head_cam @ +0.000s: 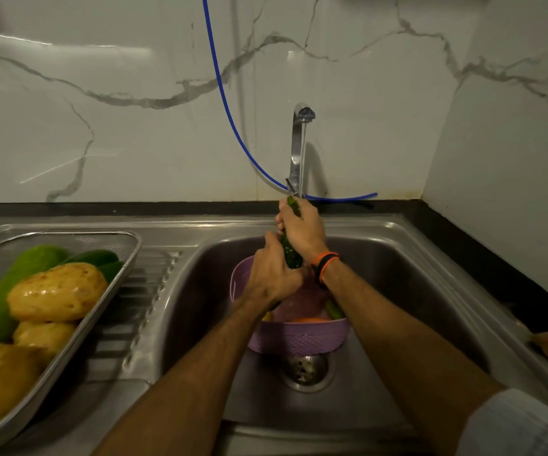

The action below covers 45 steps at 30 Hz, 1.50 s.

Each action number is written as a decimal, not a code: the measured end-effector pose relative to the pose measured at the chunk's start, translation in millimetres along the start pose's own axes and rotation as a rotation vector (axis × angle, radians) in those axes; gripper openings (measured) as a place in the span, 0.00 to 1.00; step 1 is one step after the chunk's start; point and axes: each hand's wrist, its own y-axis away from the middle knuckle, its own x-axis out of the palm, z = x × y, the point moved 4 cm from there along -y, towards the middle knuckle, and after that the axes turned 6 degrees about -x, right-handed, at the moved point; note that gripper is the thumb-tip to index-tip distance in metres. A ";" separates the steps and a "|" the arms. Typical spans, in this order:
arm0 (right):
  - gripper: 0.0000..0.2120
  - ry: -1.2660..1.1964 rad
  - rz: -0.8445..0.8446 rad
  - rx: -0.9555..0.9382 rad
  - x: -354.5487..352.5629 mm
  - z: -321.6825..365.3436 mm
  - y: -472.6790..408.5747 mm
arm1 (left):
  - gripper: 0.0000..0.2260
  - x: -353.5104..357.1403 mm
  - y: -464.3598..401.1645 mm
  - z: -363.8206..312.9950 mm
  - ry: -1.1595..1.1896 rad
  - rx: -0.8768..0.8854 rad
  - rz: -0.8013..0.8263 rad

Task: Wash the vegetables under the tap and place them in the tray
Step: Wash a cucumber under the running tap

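Cucumber (290,255): long, dark green, glossy wet, held upright under the tap (300,143). Left hand (271,274) grips its lower part; right hand (300,230) grips its top.

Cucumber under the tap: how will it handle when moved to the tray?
The cucumber looks wet and glossy, so probably slippery; both the left hand and right hand hold it. It stays straight between them, so likely stiff. Long and round, it may roll in the tray.
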 end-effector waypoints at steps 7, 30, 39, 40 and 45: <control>0.17 0.564 -0.080 0.132 -4.4 5.5 -14.2 | 0.26 6.2 7.4 -1.4 -0.089 0.059 0.040; 0.13 -0.345 0.213 0.479 -7.7 2.2 -8.2 | 0.21 0.6 8.3 -3.3 -0.126 -0.034 0.056; 0.10 0.073 0.115 0.138 -13.5 -3.5 12.5 | 0.26 0.0 7.7 -6.8 -0.089 -0.023 0.041; 0.12 0.152 0.154 0.164 -15.2 -4.3 15.3 | 0.26 -0.7 8.4 -6.3 -0.092 -0.027 0.026; 0.14 0.048 0.158 0.340 -33.7 -9.8 36.3 | 0.31 -5.7 12.6 -0.3 -0.141 -0.026 -0.022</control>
